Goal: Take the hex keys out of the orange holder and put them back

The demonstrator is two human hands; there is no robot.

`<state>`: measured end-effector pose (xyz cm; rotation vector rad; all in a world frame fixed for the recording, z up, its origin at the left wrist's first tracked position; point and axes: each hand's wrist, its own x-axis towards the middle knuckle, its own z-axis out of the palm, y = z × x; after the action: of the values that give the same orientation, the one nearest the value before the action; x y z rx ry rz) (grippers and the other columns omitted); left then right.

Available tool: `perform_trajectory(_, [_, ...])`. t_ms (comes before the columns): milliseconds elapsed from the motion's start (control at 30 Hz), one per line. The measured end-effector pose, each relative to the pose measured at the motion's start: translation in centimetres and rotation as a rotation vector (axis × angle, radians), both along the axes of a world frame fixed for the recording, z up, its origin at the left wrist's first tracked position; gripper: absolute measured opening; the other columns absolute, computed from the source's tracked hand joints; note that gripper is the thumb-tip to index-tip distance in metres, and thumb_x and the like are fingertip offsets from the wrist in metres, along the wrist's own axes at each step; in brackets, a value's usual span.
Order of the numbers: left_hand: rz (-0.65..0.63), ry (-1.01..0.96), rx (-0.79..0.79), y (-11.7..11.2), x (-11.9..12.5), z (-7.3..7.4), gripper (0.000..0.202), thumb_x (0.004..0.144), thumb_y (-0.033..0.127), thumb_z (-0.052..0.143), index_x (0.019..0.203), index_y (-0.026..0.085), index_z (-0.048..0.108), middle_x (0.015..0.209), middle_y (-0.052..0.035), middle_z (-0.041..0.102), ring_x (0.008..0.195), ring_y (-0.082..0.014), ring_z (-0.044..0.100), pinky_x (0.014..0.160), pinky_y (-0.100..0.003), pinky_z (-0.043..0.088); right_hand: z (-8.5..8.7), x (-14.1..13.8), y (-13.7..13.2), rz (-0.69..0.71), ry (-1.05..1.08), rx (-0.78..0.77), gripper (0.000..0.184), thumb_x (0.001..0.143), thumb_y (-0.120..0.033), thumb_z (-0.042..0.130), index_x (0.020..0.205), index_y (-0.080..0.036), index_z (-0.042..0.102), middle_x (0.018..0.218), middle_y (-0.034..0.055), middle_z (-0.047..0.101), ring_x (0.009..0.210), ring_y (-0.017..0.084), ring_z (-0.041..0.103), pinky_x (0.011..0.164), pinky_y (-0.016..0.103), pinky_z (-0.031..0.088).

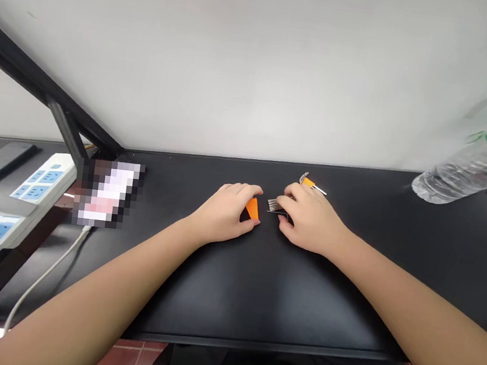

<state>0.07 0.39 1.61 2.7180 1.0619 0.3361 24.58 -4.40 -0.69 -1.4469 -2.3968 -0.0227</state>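
Observation:
My left hand (226,213) rests on the black table, curled around a small orange piece (252,209) that shows between thumb and fingers. Most of that piece is hidden by the hand. To its right, my right hand (307,216) is closed on a bundle of thin metal pieces (272,204), whose ends point towards my left hand. Their exact kind is too small to tell. Just behind the right hand lies a small orange-handled tool (308,182) with a silvery metal shaft and a metal part at its left end, partly covered by the fingers.
On the left are a phone (113,191) with a white cable (46,274), a white power strip (43,186) and a black metal frame (67,127). A clear plastic bottle (456,171) with a green label stands at the right. A white wall (256,67) borders the table (256,301) behind.

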Motion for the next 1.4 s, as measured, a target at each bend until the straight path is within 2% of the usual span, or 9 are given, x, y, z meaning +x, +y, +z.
perform_trajectory(67, [-0.001,-0.003,0.002,0.0,0.0,-0.1,0.055,0.088,0.035,0.074,0.137,0.022,0.051,0.122,-0.0098,0.069,0.118,-0.0291,0.065,0.106,-0.049,0.048,-0.3,0.0,0.4,0.035,0.012,0.023,0.027,0.093,-0.023,0.059,0.117,-0.018,0.070,0.135,0.0157,0.062,0.120,0.033,0.056,0.097,0.046,0.042])
perform_trajectory(133, [-0.001,-0.001,-0.001,0.0,0.0,-0.1,0.056,0.088,0.035,0.074,0.137,0.022,0.051,0.123,-0.0097,0.069,0.119,-0.0292,0.065,0.107,-0.049,0.048,-0.6,0.0,0.7,0.023,0.016,-0.013,0.032,0.092,-0.020,0.057,0.122,-0.018,0.069,0.134,0.0147,0.063,0.123,0.033,0.055,0.102,0.048,0.039])
perform_trajectory(300, [-0.009,-0.002,-0.003,-0.1,0.0,0.0,0.056,0.088,0.035,0.073,0.138,0.022,0.051,0.123,-0.0094,0.069,0.118,-0.0286,0.065,0.106,-0.049,0.048,-0.9,-0.3,1.3,-0.012,-0.014,-0.046,0.037,0.089,-0.013,0.053,0.124,-0.015,0.066,0.122,0.0150,0.066,0.111,0.031,0.058,0.096,0.046,0.039])
perform_trajectory(433, [-0.003,-0.005,-0.005,-0.1,0.1,0.0,0.055,0.088,0.034,0.073,0.137,0.023,0.052,0.122,-0.0091,0.070,0.117,-0.0285,0.066,0.106,-0.048,0.049,-0.9,-0.2,1.3,-0.057,0.012,-0.014,0.032,0.091,-0.017,0.054,0.120,-0.016,0.067,0.120,0.0141,0.067,0.109,0.031,0.057,0.096,0.045,0.039])
perform_trajectory(633, [-0.002,-0.019,-0.013,-0.2,0.0,0.0,0.057,0.087,0.033,0.074,0.137,0.022,0.051,0.123,-0.0090,0.070,0.116,-0.0281,0.066,0.108,-0.050,0.049,-0.9,2.0,2.2,-0.139,-0.002,-0.044,0.023,0.095,-0.015,0.050,0.104,-0.016,0.072,0.113,0.0142,0.069,0.100,0.029,0.059,0.086,0.040,0.044])
perform_trajectory(800, [-0.003,-0.016,-0.030,-0.2,-0.2,0.1,0.056,0.088,0.034,0.073,0.138,0.023,0.051,0.121,-0.0085,0.070,0.117,-0.0279,0.066,0.109,-0.050,0.049,-0.8,3.5,2.9,-0.174,0.109,-0.152,0.022,0.093,-0.013,0.052,0.096,-0.019,0.072,0.105,0.0081,0.068,0.090,0.021,0.062,0.078,0.033,0.045])
perform_trajectory(1133, [-0.023,-0.025,-0.038,-0.4,0.0,0.1,0.055,0.088,0.033,0.073,0.138,0.023,0.051,0.129,-0.0098,0.068,0.121,-0.0289,0.064,0.110,-0.050,0.047,-1.1,3.4,2.9,-0.118,0.210,-0.215,0.014,0.091,-0.021,0.055,0.094,-0.021,0.068,0.102,0.0049,0.066,0.083,0.017,0.061,0.072,0.030,0.044])
perform_trajectory(1267, [-0.024,-0.016,-0.044,-0.4,0.0,0.0,0.055,0.089,0.034,0.073,0.138,0.022,0.051,0.128,-0.0096,0.068,0.122,-0.0287,0.063,0.112,-0.050,0.046,-0.5,3.0,2.9,-0.235,0.123,-0.243,0.006,0.088,-0.023,0.055,0.083,-0.021,0.058,0.093,0.0040,0.065,0.076,0.017,0.057,0.064,0.030,0.039])
perform_trajectory(1400, [-0.014,-0.033,-0.016,-0.3,0.0,-0.1,0.053,0.090,0.033,0.072,0.137,0.022,0.051,0.128,-0.0095,0.068,0.121,-0.0282,0.063,0.111,-0.048,0.046,0.4,2.9,2.6,-0.363,0.008,-0.349,0.013,0.080,-0.025,0.062,0.074,-0.022,0.051,0.086,0.0043,0.066,0.068,0.018,0.054,0.057,0.030,0.034])
